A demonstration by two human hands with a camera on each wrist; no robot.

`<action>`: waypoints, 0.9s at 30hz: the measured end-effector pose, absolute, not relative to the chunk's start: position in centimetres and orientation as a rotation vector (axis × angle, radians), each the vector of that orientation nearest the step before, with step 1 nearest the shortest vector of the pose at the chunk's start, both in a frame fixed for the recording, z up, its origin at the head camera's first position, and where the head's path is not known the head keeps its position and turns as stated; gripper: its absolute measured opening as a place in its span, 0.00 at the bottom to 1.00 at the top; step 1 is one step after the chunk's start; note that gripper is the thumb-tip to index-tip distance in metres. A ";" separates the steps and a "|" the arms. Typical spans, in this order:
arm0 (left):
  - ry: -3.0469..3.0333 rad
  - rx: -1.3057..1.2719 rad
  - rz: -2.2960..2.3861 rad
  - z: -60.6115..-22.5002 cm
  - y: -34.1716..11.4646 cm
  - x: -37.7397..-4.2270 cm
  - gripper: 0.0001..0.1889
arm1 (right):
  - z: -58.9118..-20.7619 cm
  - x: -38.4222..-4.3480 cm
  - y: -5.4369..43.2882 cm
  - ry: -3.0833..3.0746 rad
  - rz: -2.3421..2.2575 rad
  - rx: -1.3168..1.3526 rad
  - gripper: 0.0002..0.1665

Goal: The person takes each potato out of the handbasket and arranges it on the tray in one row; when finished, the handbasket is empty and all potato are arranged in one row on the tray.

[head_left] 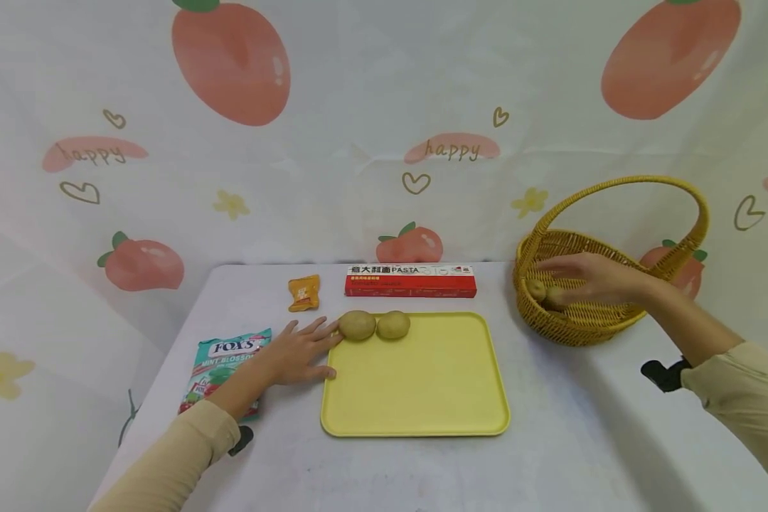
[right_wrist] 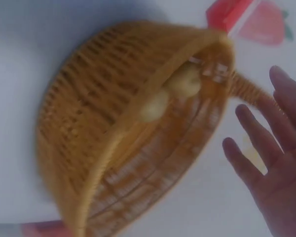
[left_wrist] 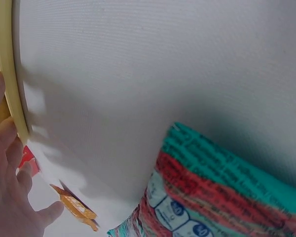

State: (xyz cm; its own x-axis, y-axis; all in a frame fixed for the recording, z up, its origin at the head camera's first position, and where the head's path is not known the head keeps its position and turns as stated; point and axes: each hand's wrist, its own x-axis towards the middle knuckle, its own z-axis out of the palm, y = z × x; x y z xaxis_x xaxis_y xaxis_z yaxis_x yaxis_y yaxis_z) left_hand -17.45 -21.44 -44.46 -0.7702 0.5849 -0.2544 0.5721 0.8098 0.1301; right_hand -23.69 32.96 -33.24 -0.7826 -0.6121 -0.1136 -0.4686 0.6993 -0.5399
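A yellow tray (head_left: 416, 384) carries two potatoes, a left one (head_left: 356, 326) and a right one (head_left: 393, 325), side by side at its back left corner. My left hand (head_left: 299, 353) lies at the tray's left edge, fingers spread, fingertips close to the left potato; whether they touch it I cannot tell. Over the mouth of the wicker basket (head_left: 576, 331) reaches my right hand (head_left: 585, 276). Its fingers are extended and apart, with nothing held, as the right wrist view shows. Two potatoes (right_wrist: 185, 81) sit inside the basket against its wall.
Behind the tray lies a red and white pasta box (head_left: 410, 281). An orange wrapped snack (head_left: 304, 293) sits to its left. A green candy bag (head_left: 220, 363) is beside my left forearm. The basket's tall handle (head_left: 621, 183) arches above it, near the patterned backdrop.
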 end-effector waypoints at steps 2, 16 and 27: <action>2.713 0.888 0.066 -44.5 -21.5 -17.5 0.39 | -33.7 -24.3 33.8 2.585 -0.762 -0.846 0.37; 2.708 0.892 0.080 -44.3 -21.5 -17.5 0.39 | -36.1 -27.6 37.2 2.312 -0.849 -0.537 0.44; 2.708 0.889 0.089 -44.5 -21.5 -17.5 0.39 | -36.8 -28.8 37.5 2.164 -0.834 -0.274 0.46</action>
State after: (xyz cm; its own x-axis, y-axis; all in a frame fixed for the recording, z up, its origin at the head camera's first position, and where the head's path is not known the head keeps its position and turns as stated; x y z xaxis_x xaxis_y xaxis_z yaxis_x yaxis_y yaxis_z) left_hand -17.47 -21.47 -44.47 -0.7677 0.5888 -0.2527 0.5710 0.8077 0.1471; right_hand -28.78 37.55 -36.82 -0.6691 -0.4417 -0.5977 0.0738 0.7608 -0.6448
